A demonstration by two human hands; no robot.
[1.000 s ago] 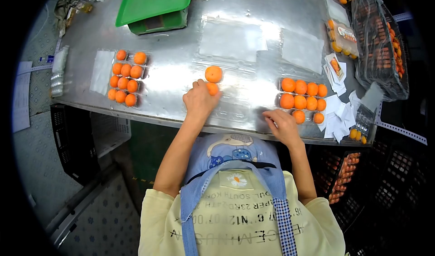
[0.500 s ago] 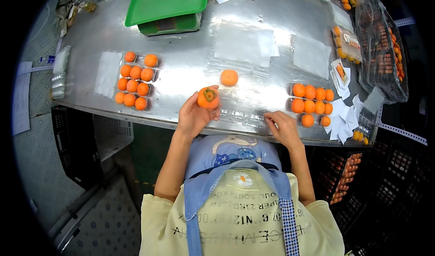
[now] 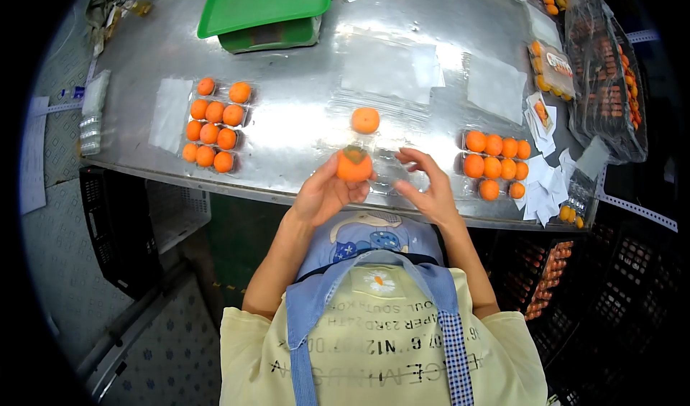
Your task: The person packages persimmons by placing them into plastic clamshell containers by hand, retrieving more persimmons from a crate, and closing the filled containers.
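Observation:
My left hand (image 3: pixel 322 196) is closed around an orange persimmon (image 3: pixel 355 167), its green-brown leafy cap turned up and away from me. To the right of the fruit, my right hand (image 3: pixel 433 194) is open, thumb and fingers spread apart, holding nothing. A clear plastic tray (image 3: pixel 386 170) lies on the table between and beneath my hands, partly hidden by them. Just beyond the held fruit sits a second persimmon (image 3: pixel 365 120), with its cap side not showing.
Clear trays of persimmons stand at the left (image 3: pixel 208 134) and right (image 3: pixel 491 167). A green tray (image 3: pixel 266 3) rests at the back on the metal table (image 3: pixel 287 93). White paper slips (image 3: pixel 544 194) and a plastic-wrapped black crate (image 3: pixel 600 75) are on the right.
My left hand has carried the persimmon to the right and slightly nearer me. My right hand has lifted from the clear tray's right edge, moved left and spread its fingers.

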